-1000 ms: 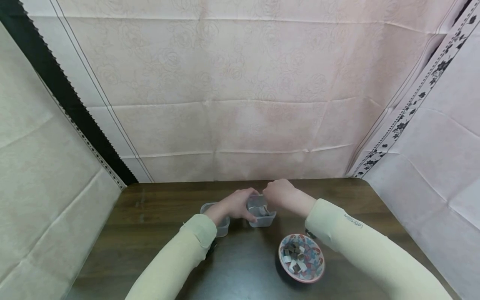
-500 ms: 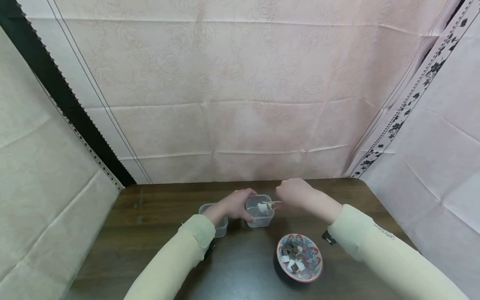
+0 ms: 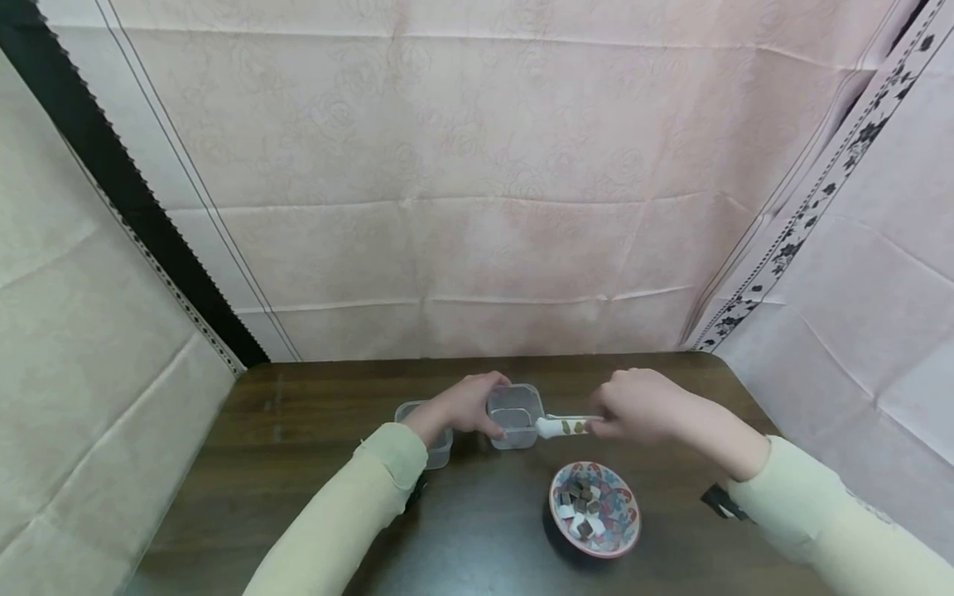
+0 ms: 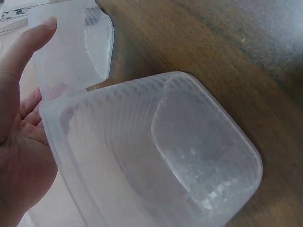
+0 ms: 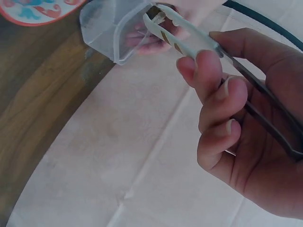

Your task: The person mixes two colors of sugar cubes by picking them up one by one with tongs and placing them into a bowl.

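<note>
My left hand [image 3: 469, 404] grips a clear plastic container [image 3: 516, 414] from its left, thumb on the near side and fingers beyond. In the left wrist view the thumb lies against this container [image 4: 66, 52], while a second clear container [image 4: 189, 127] stands closer to the camera. My right hand [image 3: 644, 406] holds tongs [image 3: 562, 426] with white, leaf-patterned ends and dark metal arms. Their tips are at the right side of the gripped container. In the right wrist view a small brownish piece [image 5: 158, 17] sits between the tips of the tongs [image 5: 184, 40].
A patterned bowl [image 3: 629, 530] with several small brown and white pieces stands on the dark wooden table [image 3: 313, 497], nearer me and to the right. The second clear container [image 3: 441, 454] is under my left wrist. Pale cloth [image 3: 477, 248] hangs behind the table.
My right hand has moved right, drawing the tongs from inside the container to its right side. The left hand has kept its grip on the container.
</note>
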Motion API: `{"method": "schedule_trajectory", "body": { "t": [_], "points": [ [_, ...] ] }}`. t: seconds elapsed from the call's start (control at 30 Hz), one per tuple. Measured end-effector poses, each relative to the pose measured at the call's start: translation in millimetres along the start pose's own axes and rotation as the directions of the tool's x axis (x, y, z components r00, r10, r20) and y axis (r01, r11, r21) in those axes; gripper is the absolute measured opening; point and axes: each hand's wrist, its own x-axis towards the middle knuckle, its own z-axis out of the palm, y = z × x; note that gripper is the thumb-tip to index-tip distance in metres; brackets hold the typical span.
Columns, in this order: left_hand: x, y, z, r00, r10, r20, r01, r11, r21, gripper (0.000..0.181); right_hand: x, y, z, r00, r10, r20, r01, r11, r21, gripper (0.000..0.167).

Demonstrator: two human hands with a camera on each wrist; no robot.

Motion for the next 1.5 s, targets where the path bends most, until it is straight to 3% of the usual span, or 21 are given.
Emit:
{"method": "schedule_trajectory", "body": {
  "t": [0.23, 0.4, 0.63, 0.8, 0.93, 1.13, 1.37, 1.5],
  "points": [
    [0.5, -0.2, -0.7, 1.000, 0.014, 0.003, -0.014, 1.000, 0.011, 0.082, -34.5, -3, 10, 1.000, 0.008, 0.016, -0.008, 1.000, -0.025, 0.037],
    [0.9, -0.9, -0.8, 1.000, 0.017, 0.007, -0.017, 1.000, 0.010, 0.082, -50.5, -5, 20, 0.999, 0.015, 0.042, -0.015, 1.000, 0.011, 0.041],
    [0.0, -0.6, -1.7, 1.000, 0.011, 0.013, -0.011, 1.000, -0.007, 0.082, -57.4, -7, 32, 0.996, 0.041, 0.083, -0.043, 0.999, 0.023, 0.048],
    [-0.1, 0.0, -1.9, 1.000, 0.008, 0.016, -0.008, 1.000, -0.009, 0.081, -57.6, -7, 28, 0.993, 0.083, 0.088, -0.084, 0.996, 0.007, 0.047],
    [0.8, -0.8, -1.0, 1.000, 0.011, 0.012, -0.011, 1.000, 0.005, 0.081, -51.5, -6, 20, 0.995, 0.082, 0.057, -0.083, 0.997, 0.009, 0.039],
    [1.2, -2.5, -0.3, 1.000, -0.002, 0.001, 0.002, 1.000, 0.013, 0.080, -27.7, 1, 8, 0.997, 0.011, -0.081, -0.017, 0.998, -0.065, 0.031],
    [2.3, -4.7, 2.7, 1.000, -0.001, 0.000, 0.001, 1.000, 0.006, 0.082, 8.2, 10, 9, 0.953, -0.150, -0.263, 0.075, 0.959, -0.274, 0.031],
    [2.5, -3.3, 1.2, 1.000, 0.018, -0.005, -0.017, 1.000, 0.017, 0.083, 26.0, 15, 10, 0.942, -0.203, -0.268, 0.105, 0.935, -0.338, 0.030]
  ]
}}
